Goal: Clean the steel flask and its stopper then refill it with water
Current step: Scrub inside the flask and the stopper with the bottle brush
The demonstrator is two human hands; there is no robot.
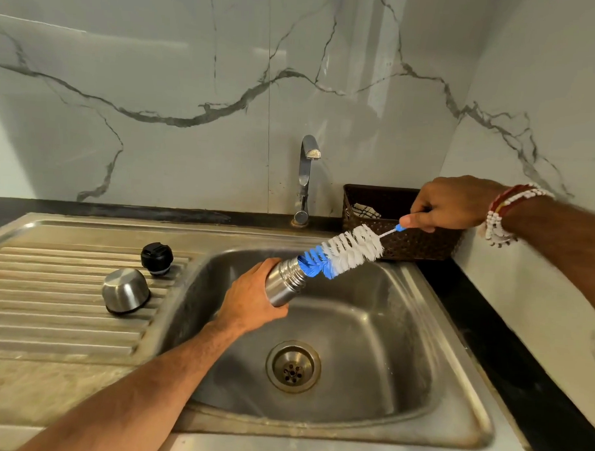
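nearest, the left forearm reaches in over the front rim of the sink (421, 333), above and to the left of the drain (293, 366). the left hand (252, 296) has its fingers and thumb curled tight round the body of the flask (287, 281), which is held over the basin, clear of the bottom, tilted with its open threaded neck pointing up and to the right. most of the body is hidden under the hand. the blue tip of the bottle brush (342, 251) sits right at the mouth, just entering, with the white bristles outside. the flask is stiff steel and should take a firm squeeze without harm. its smooth wall will likely turn slippery once wet or soapy, and it looks light while empty, so the sound hold is a full wrap round the body below the neck, as here, leaving the mouth free. the brush is soft in the bristles and probably bendy in its thin wire stem, so it wants pushing straight along the flask's line. on the ribbed draining board (48, 282) to the left, well apart from the flask, the steel cup (126, 291) lies upside down and the black stopper (157, 258) stands just behind it. further back the right hand (450, 204) pinches the blue end of the brush handle between thumb and curled fingers, in front of a dark woven basket (421, 244). the tap (306, 178) at the back shows no water running.
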